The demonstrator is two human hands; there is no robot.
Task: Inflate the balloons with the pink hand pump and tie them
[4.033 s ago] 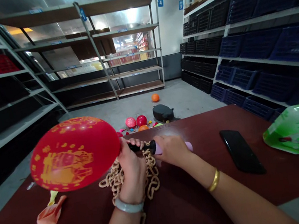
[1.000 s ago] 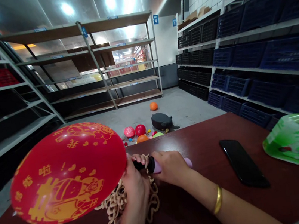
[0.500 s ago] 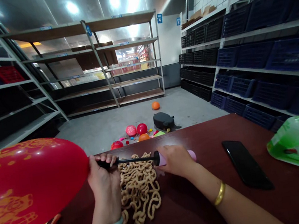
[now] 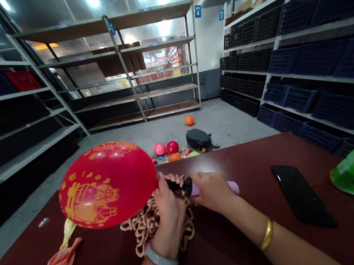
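Holding the hand pump [image 4: 234,187] between my two hands, I have its long axis running from left to right, with the right end a little lower in my view. My left hand [image 4: 171,209] is closed around the black end [image 4: 173,185] of the pump, and its fingers are bent over it. My right hand [image 4: 213,189] is clamped on the lavender body, just beside the black collar [image 4: 188,186], so the two hands are near each other and little of the pump shows between them.

The red balloon [image 4: 105,186] lies directly to the left of my left fingers, so the left hand is the nearer one. Its long axis also goes across, nearly in one line with the pump, and its narrowing side points to my grip. The neck is hidden by my hand; I cannot tell how firmly it is pinched. I judge that this line, balloon, left fingers, pump, right hand, is the relation that matters most.

Below my left wrist, a pile of beige curly strands [image 4: 144,231] lies on the brown table [image 4: 248,242].
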